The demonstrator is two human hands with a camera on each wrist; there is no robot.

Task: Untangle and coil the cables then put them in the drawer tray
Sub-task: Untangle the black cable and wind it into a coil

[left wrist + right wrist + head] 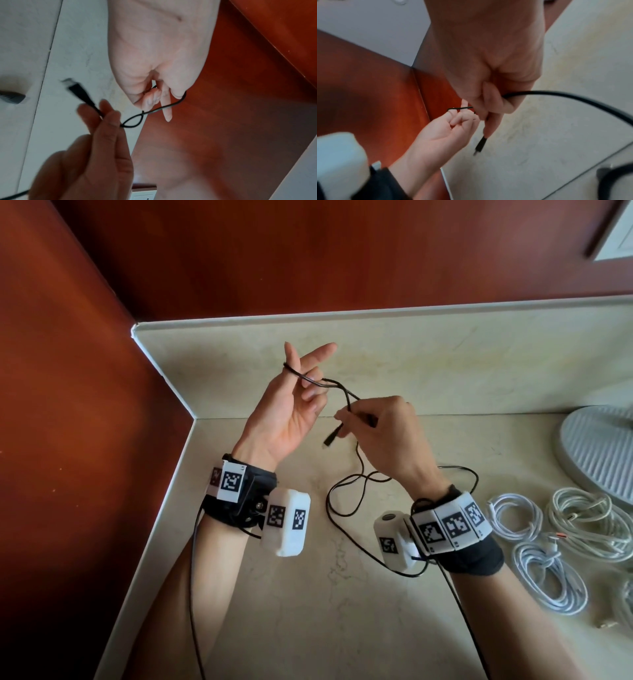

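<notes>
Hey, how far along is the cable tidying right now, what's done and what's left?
Done: several white cable coils lie bundled on the counter. In hand: the black cable; the left hand has it looped round a raised finger, while the right hand pinches it near the plug. Most of it still trails loose. Left: finish coiling it and put everything away; no drawer tray is in view.

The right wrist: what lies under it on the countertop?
Loose loops of the black cable lie on the countertop under the right hand and wrist. Where the cable passes beneath the wristband it is covered; the white cables lie beside, not under.
</notes>
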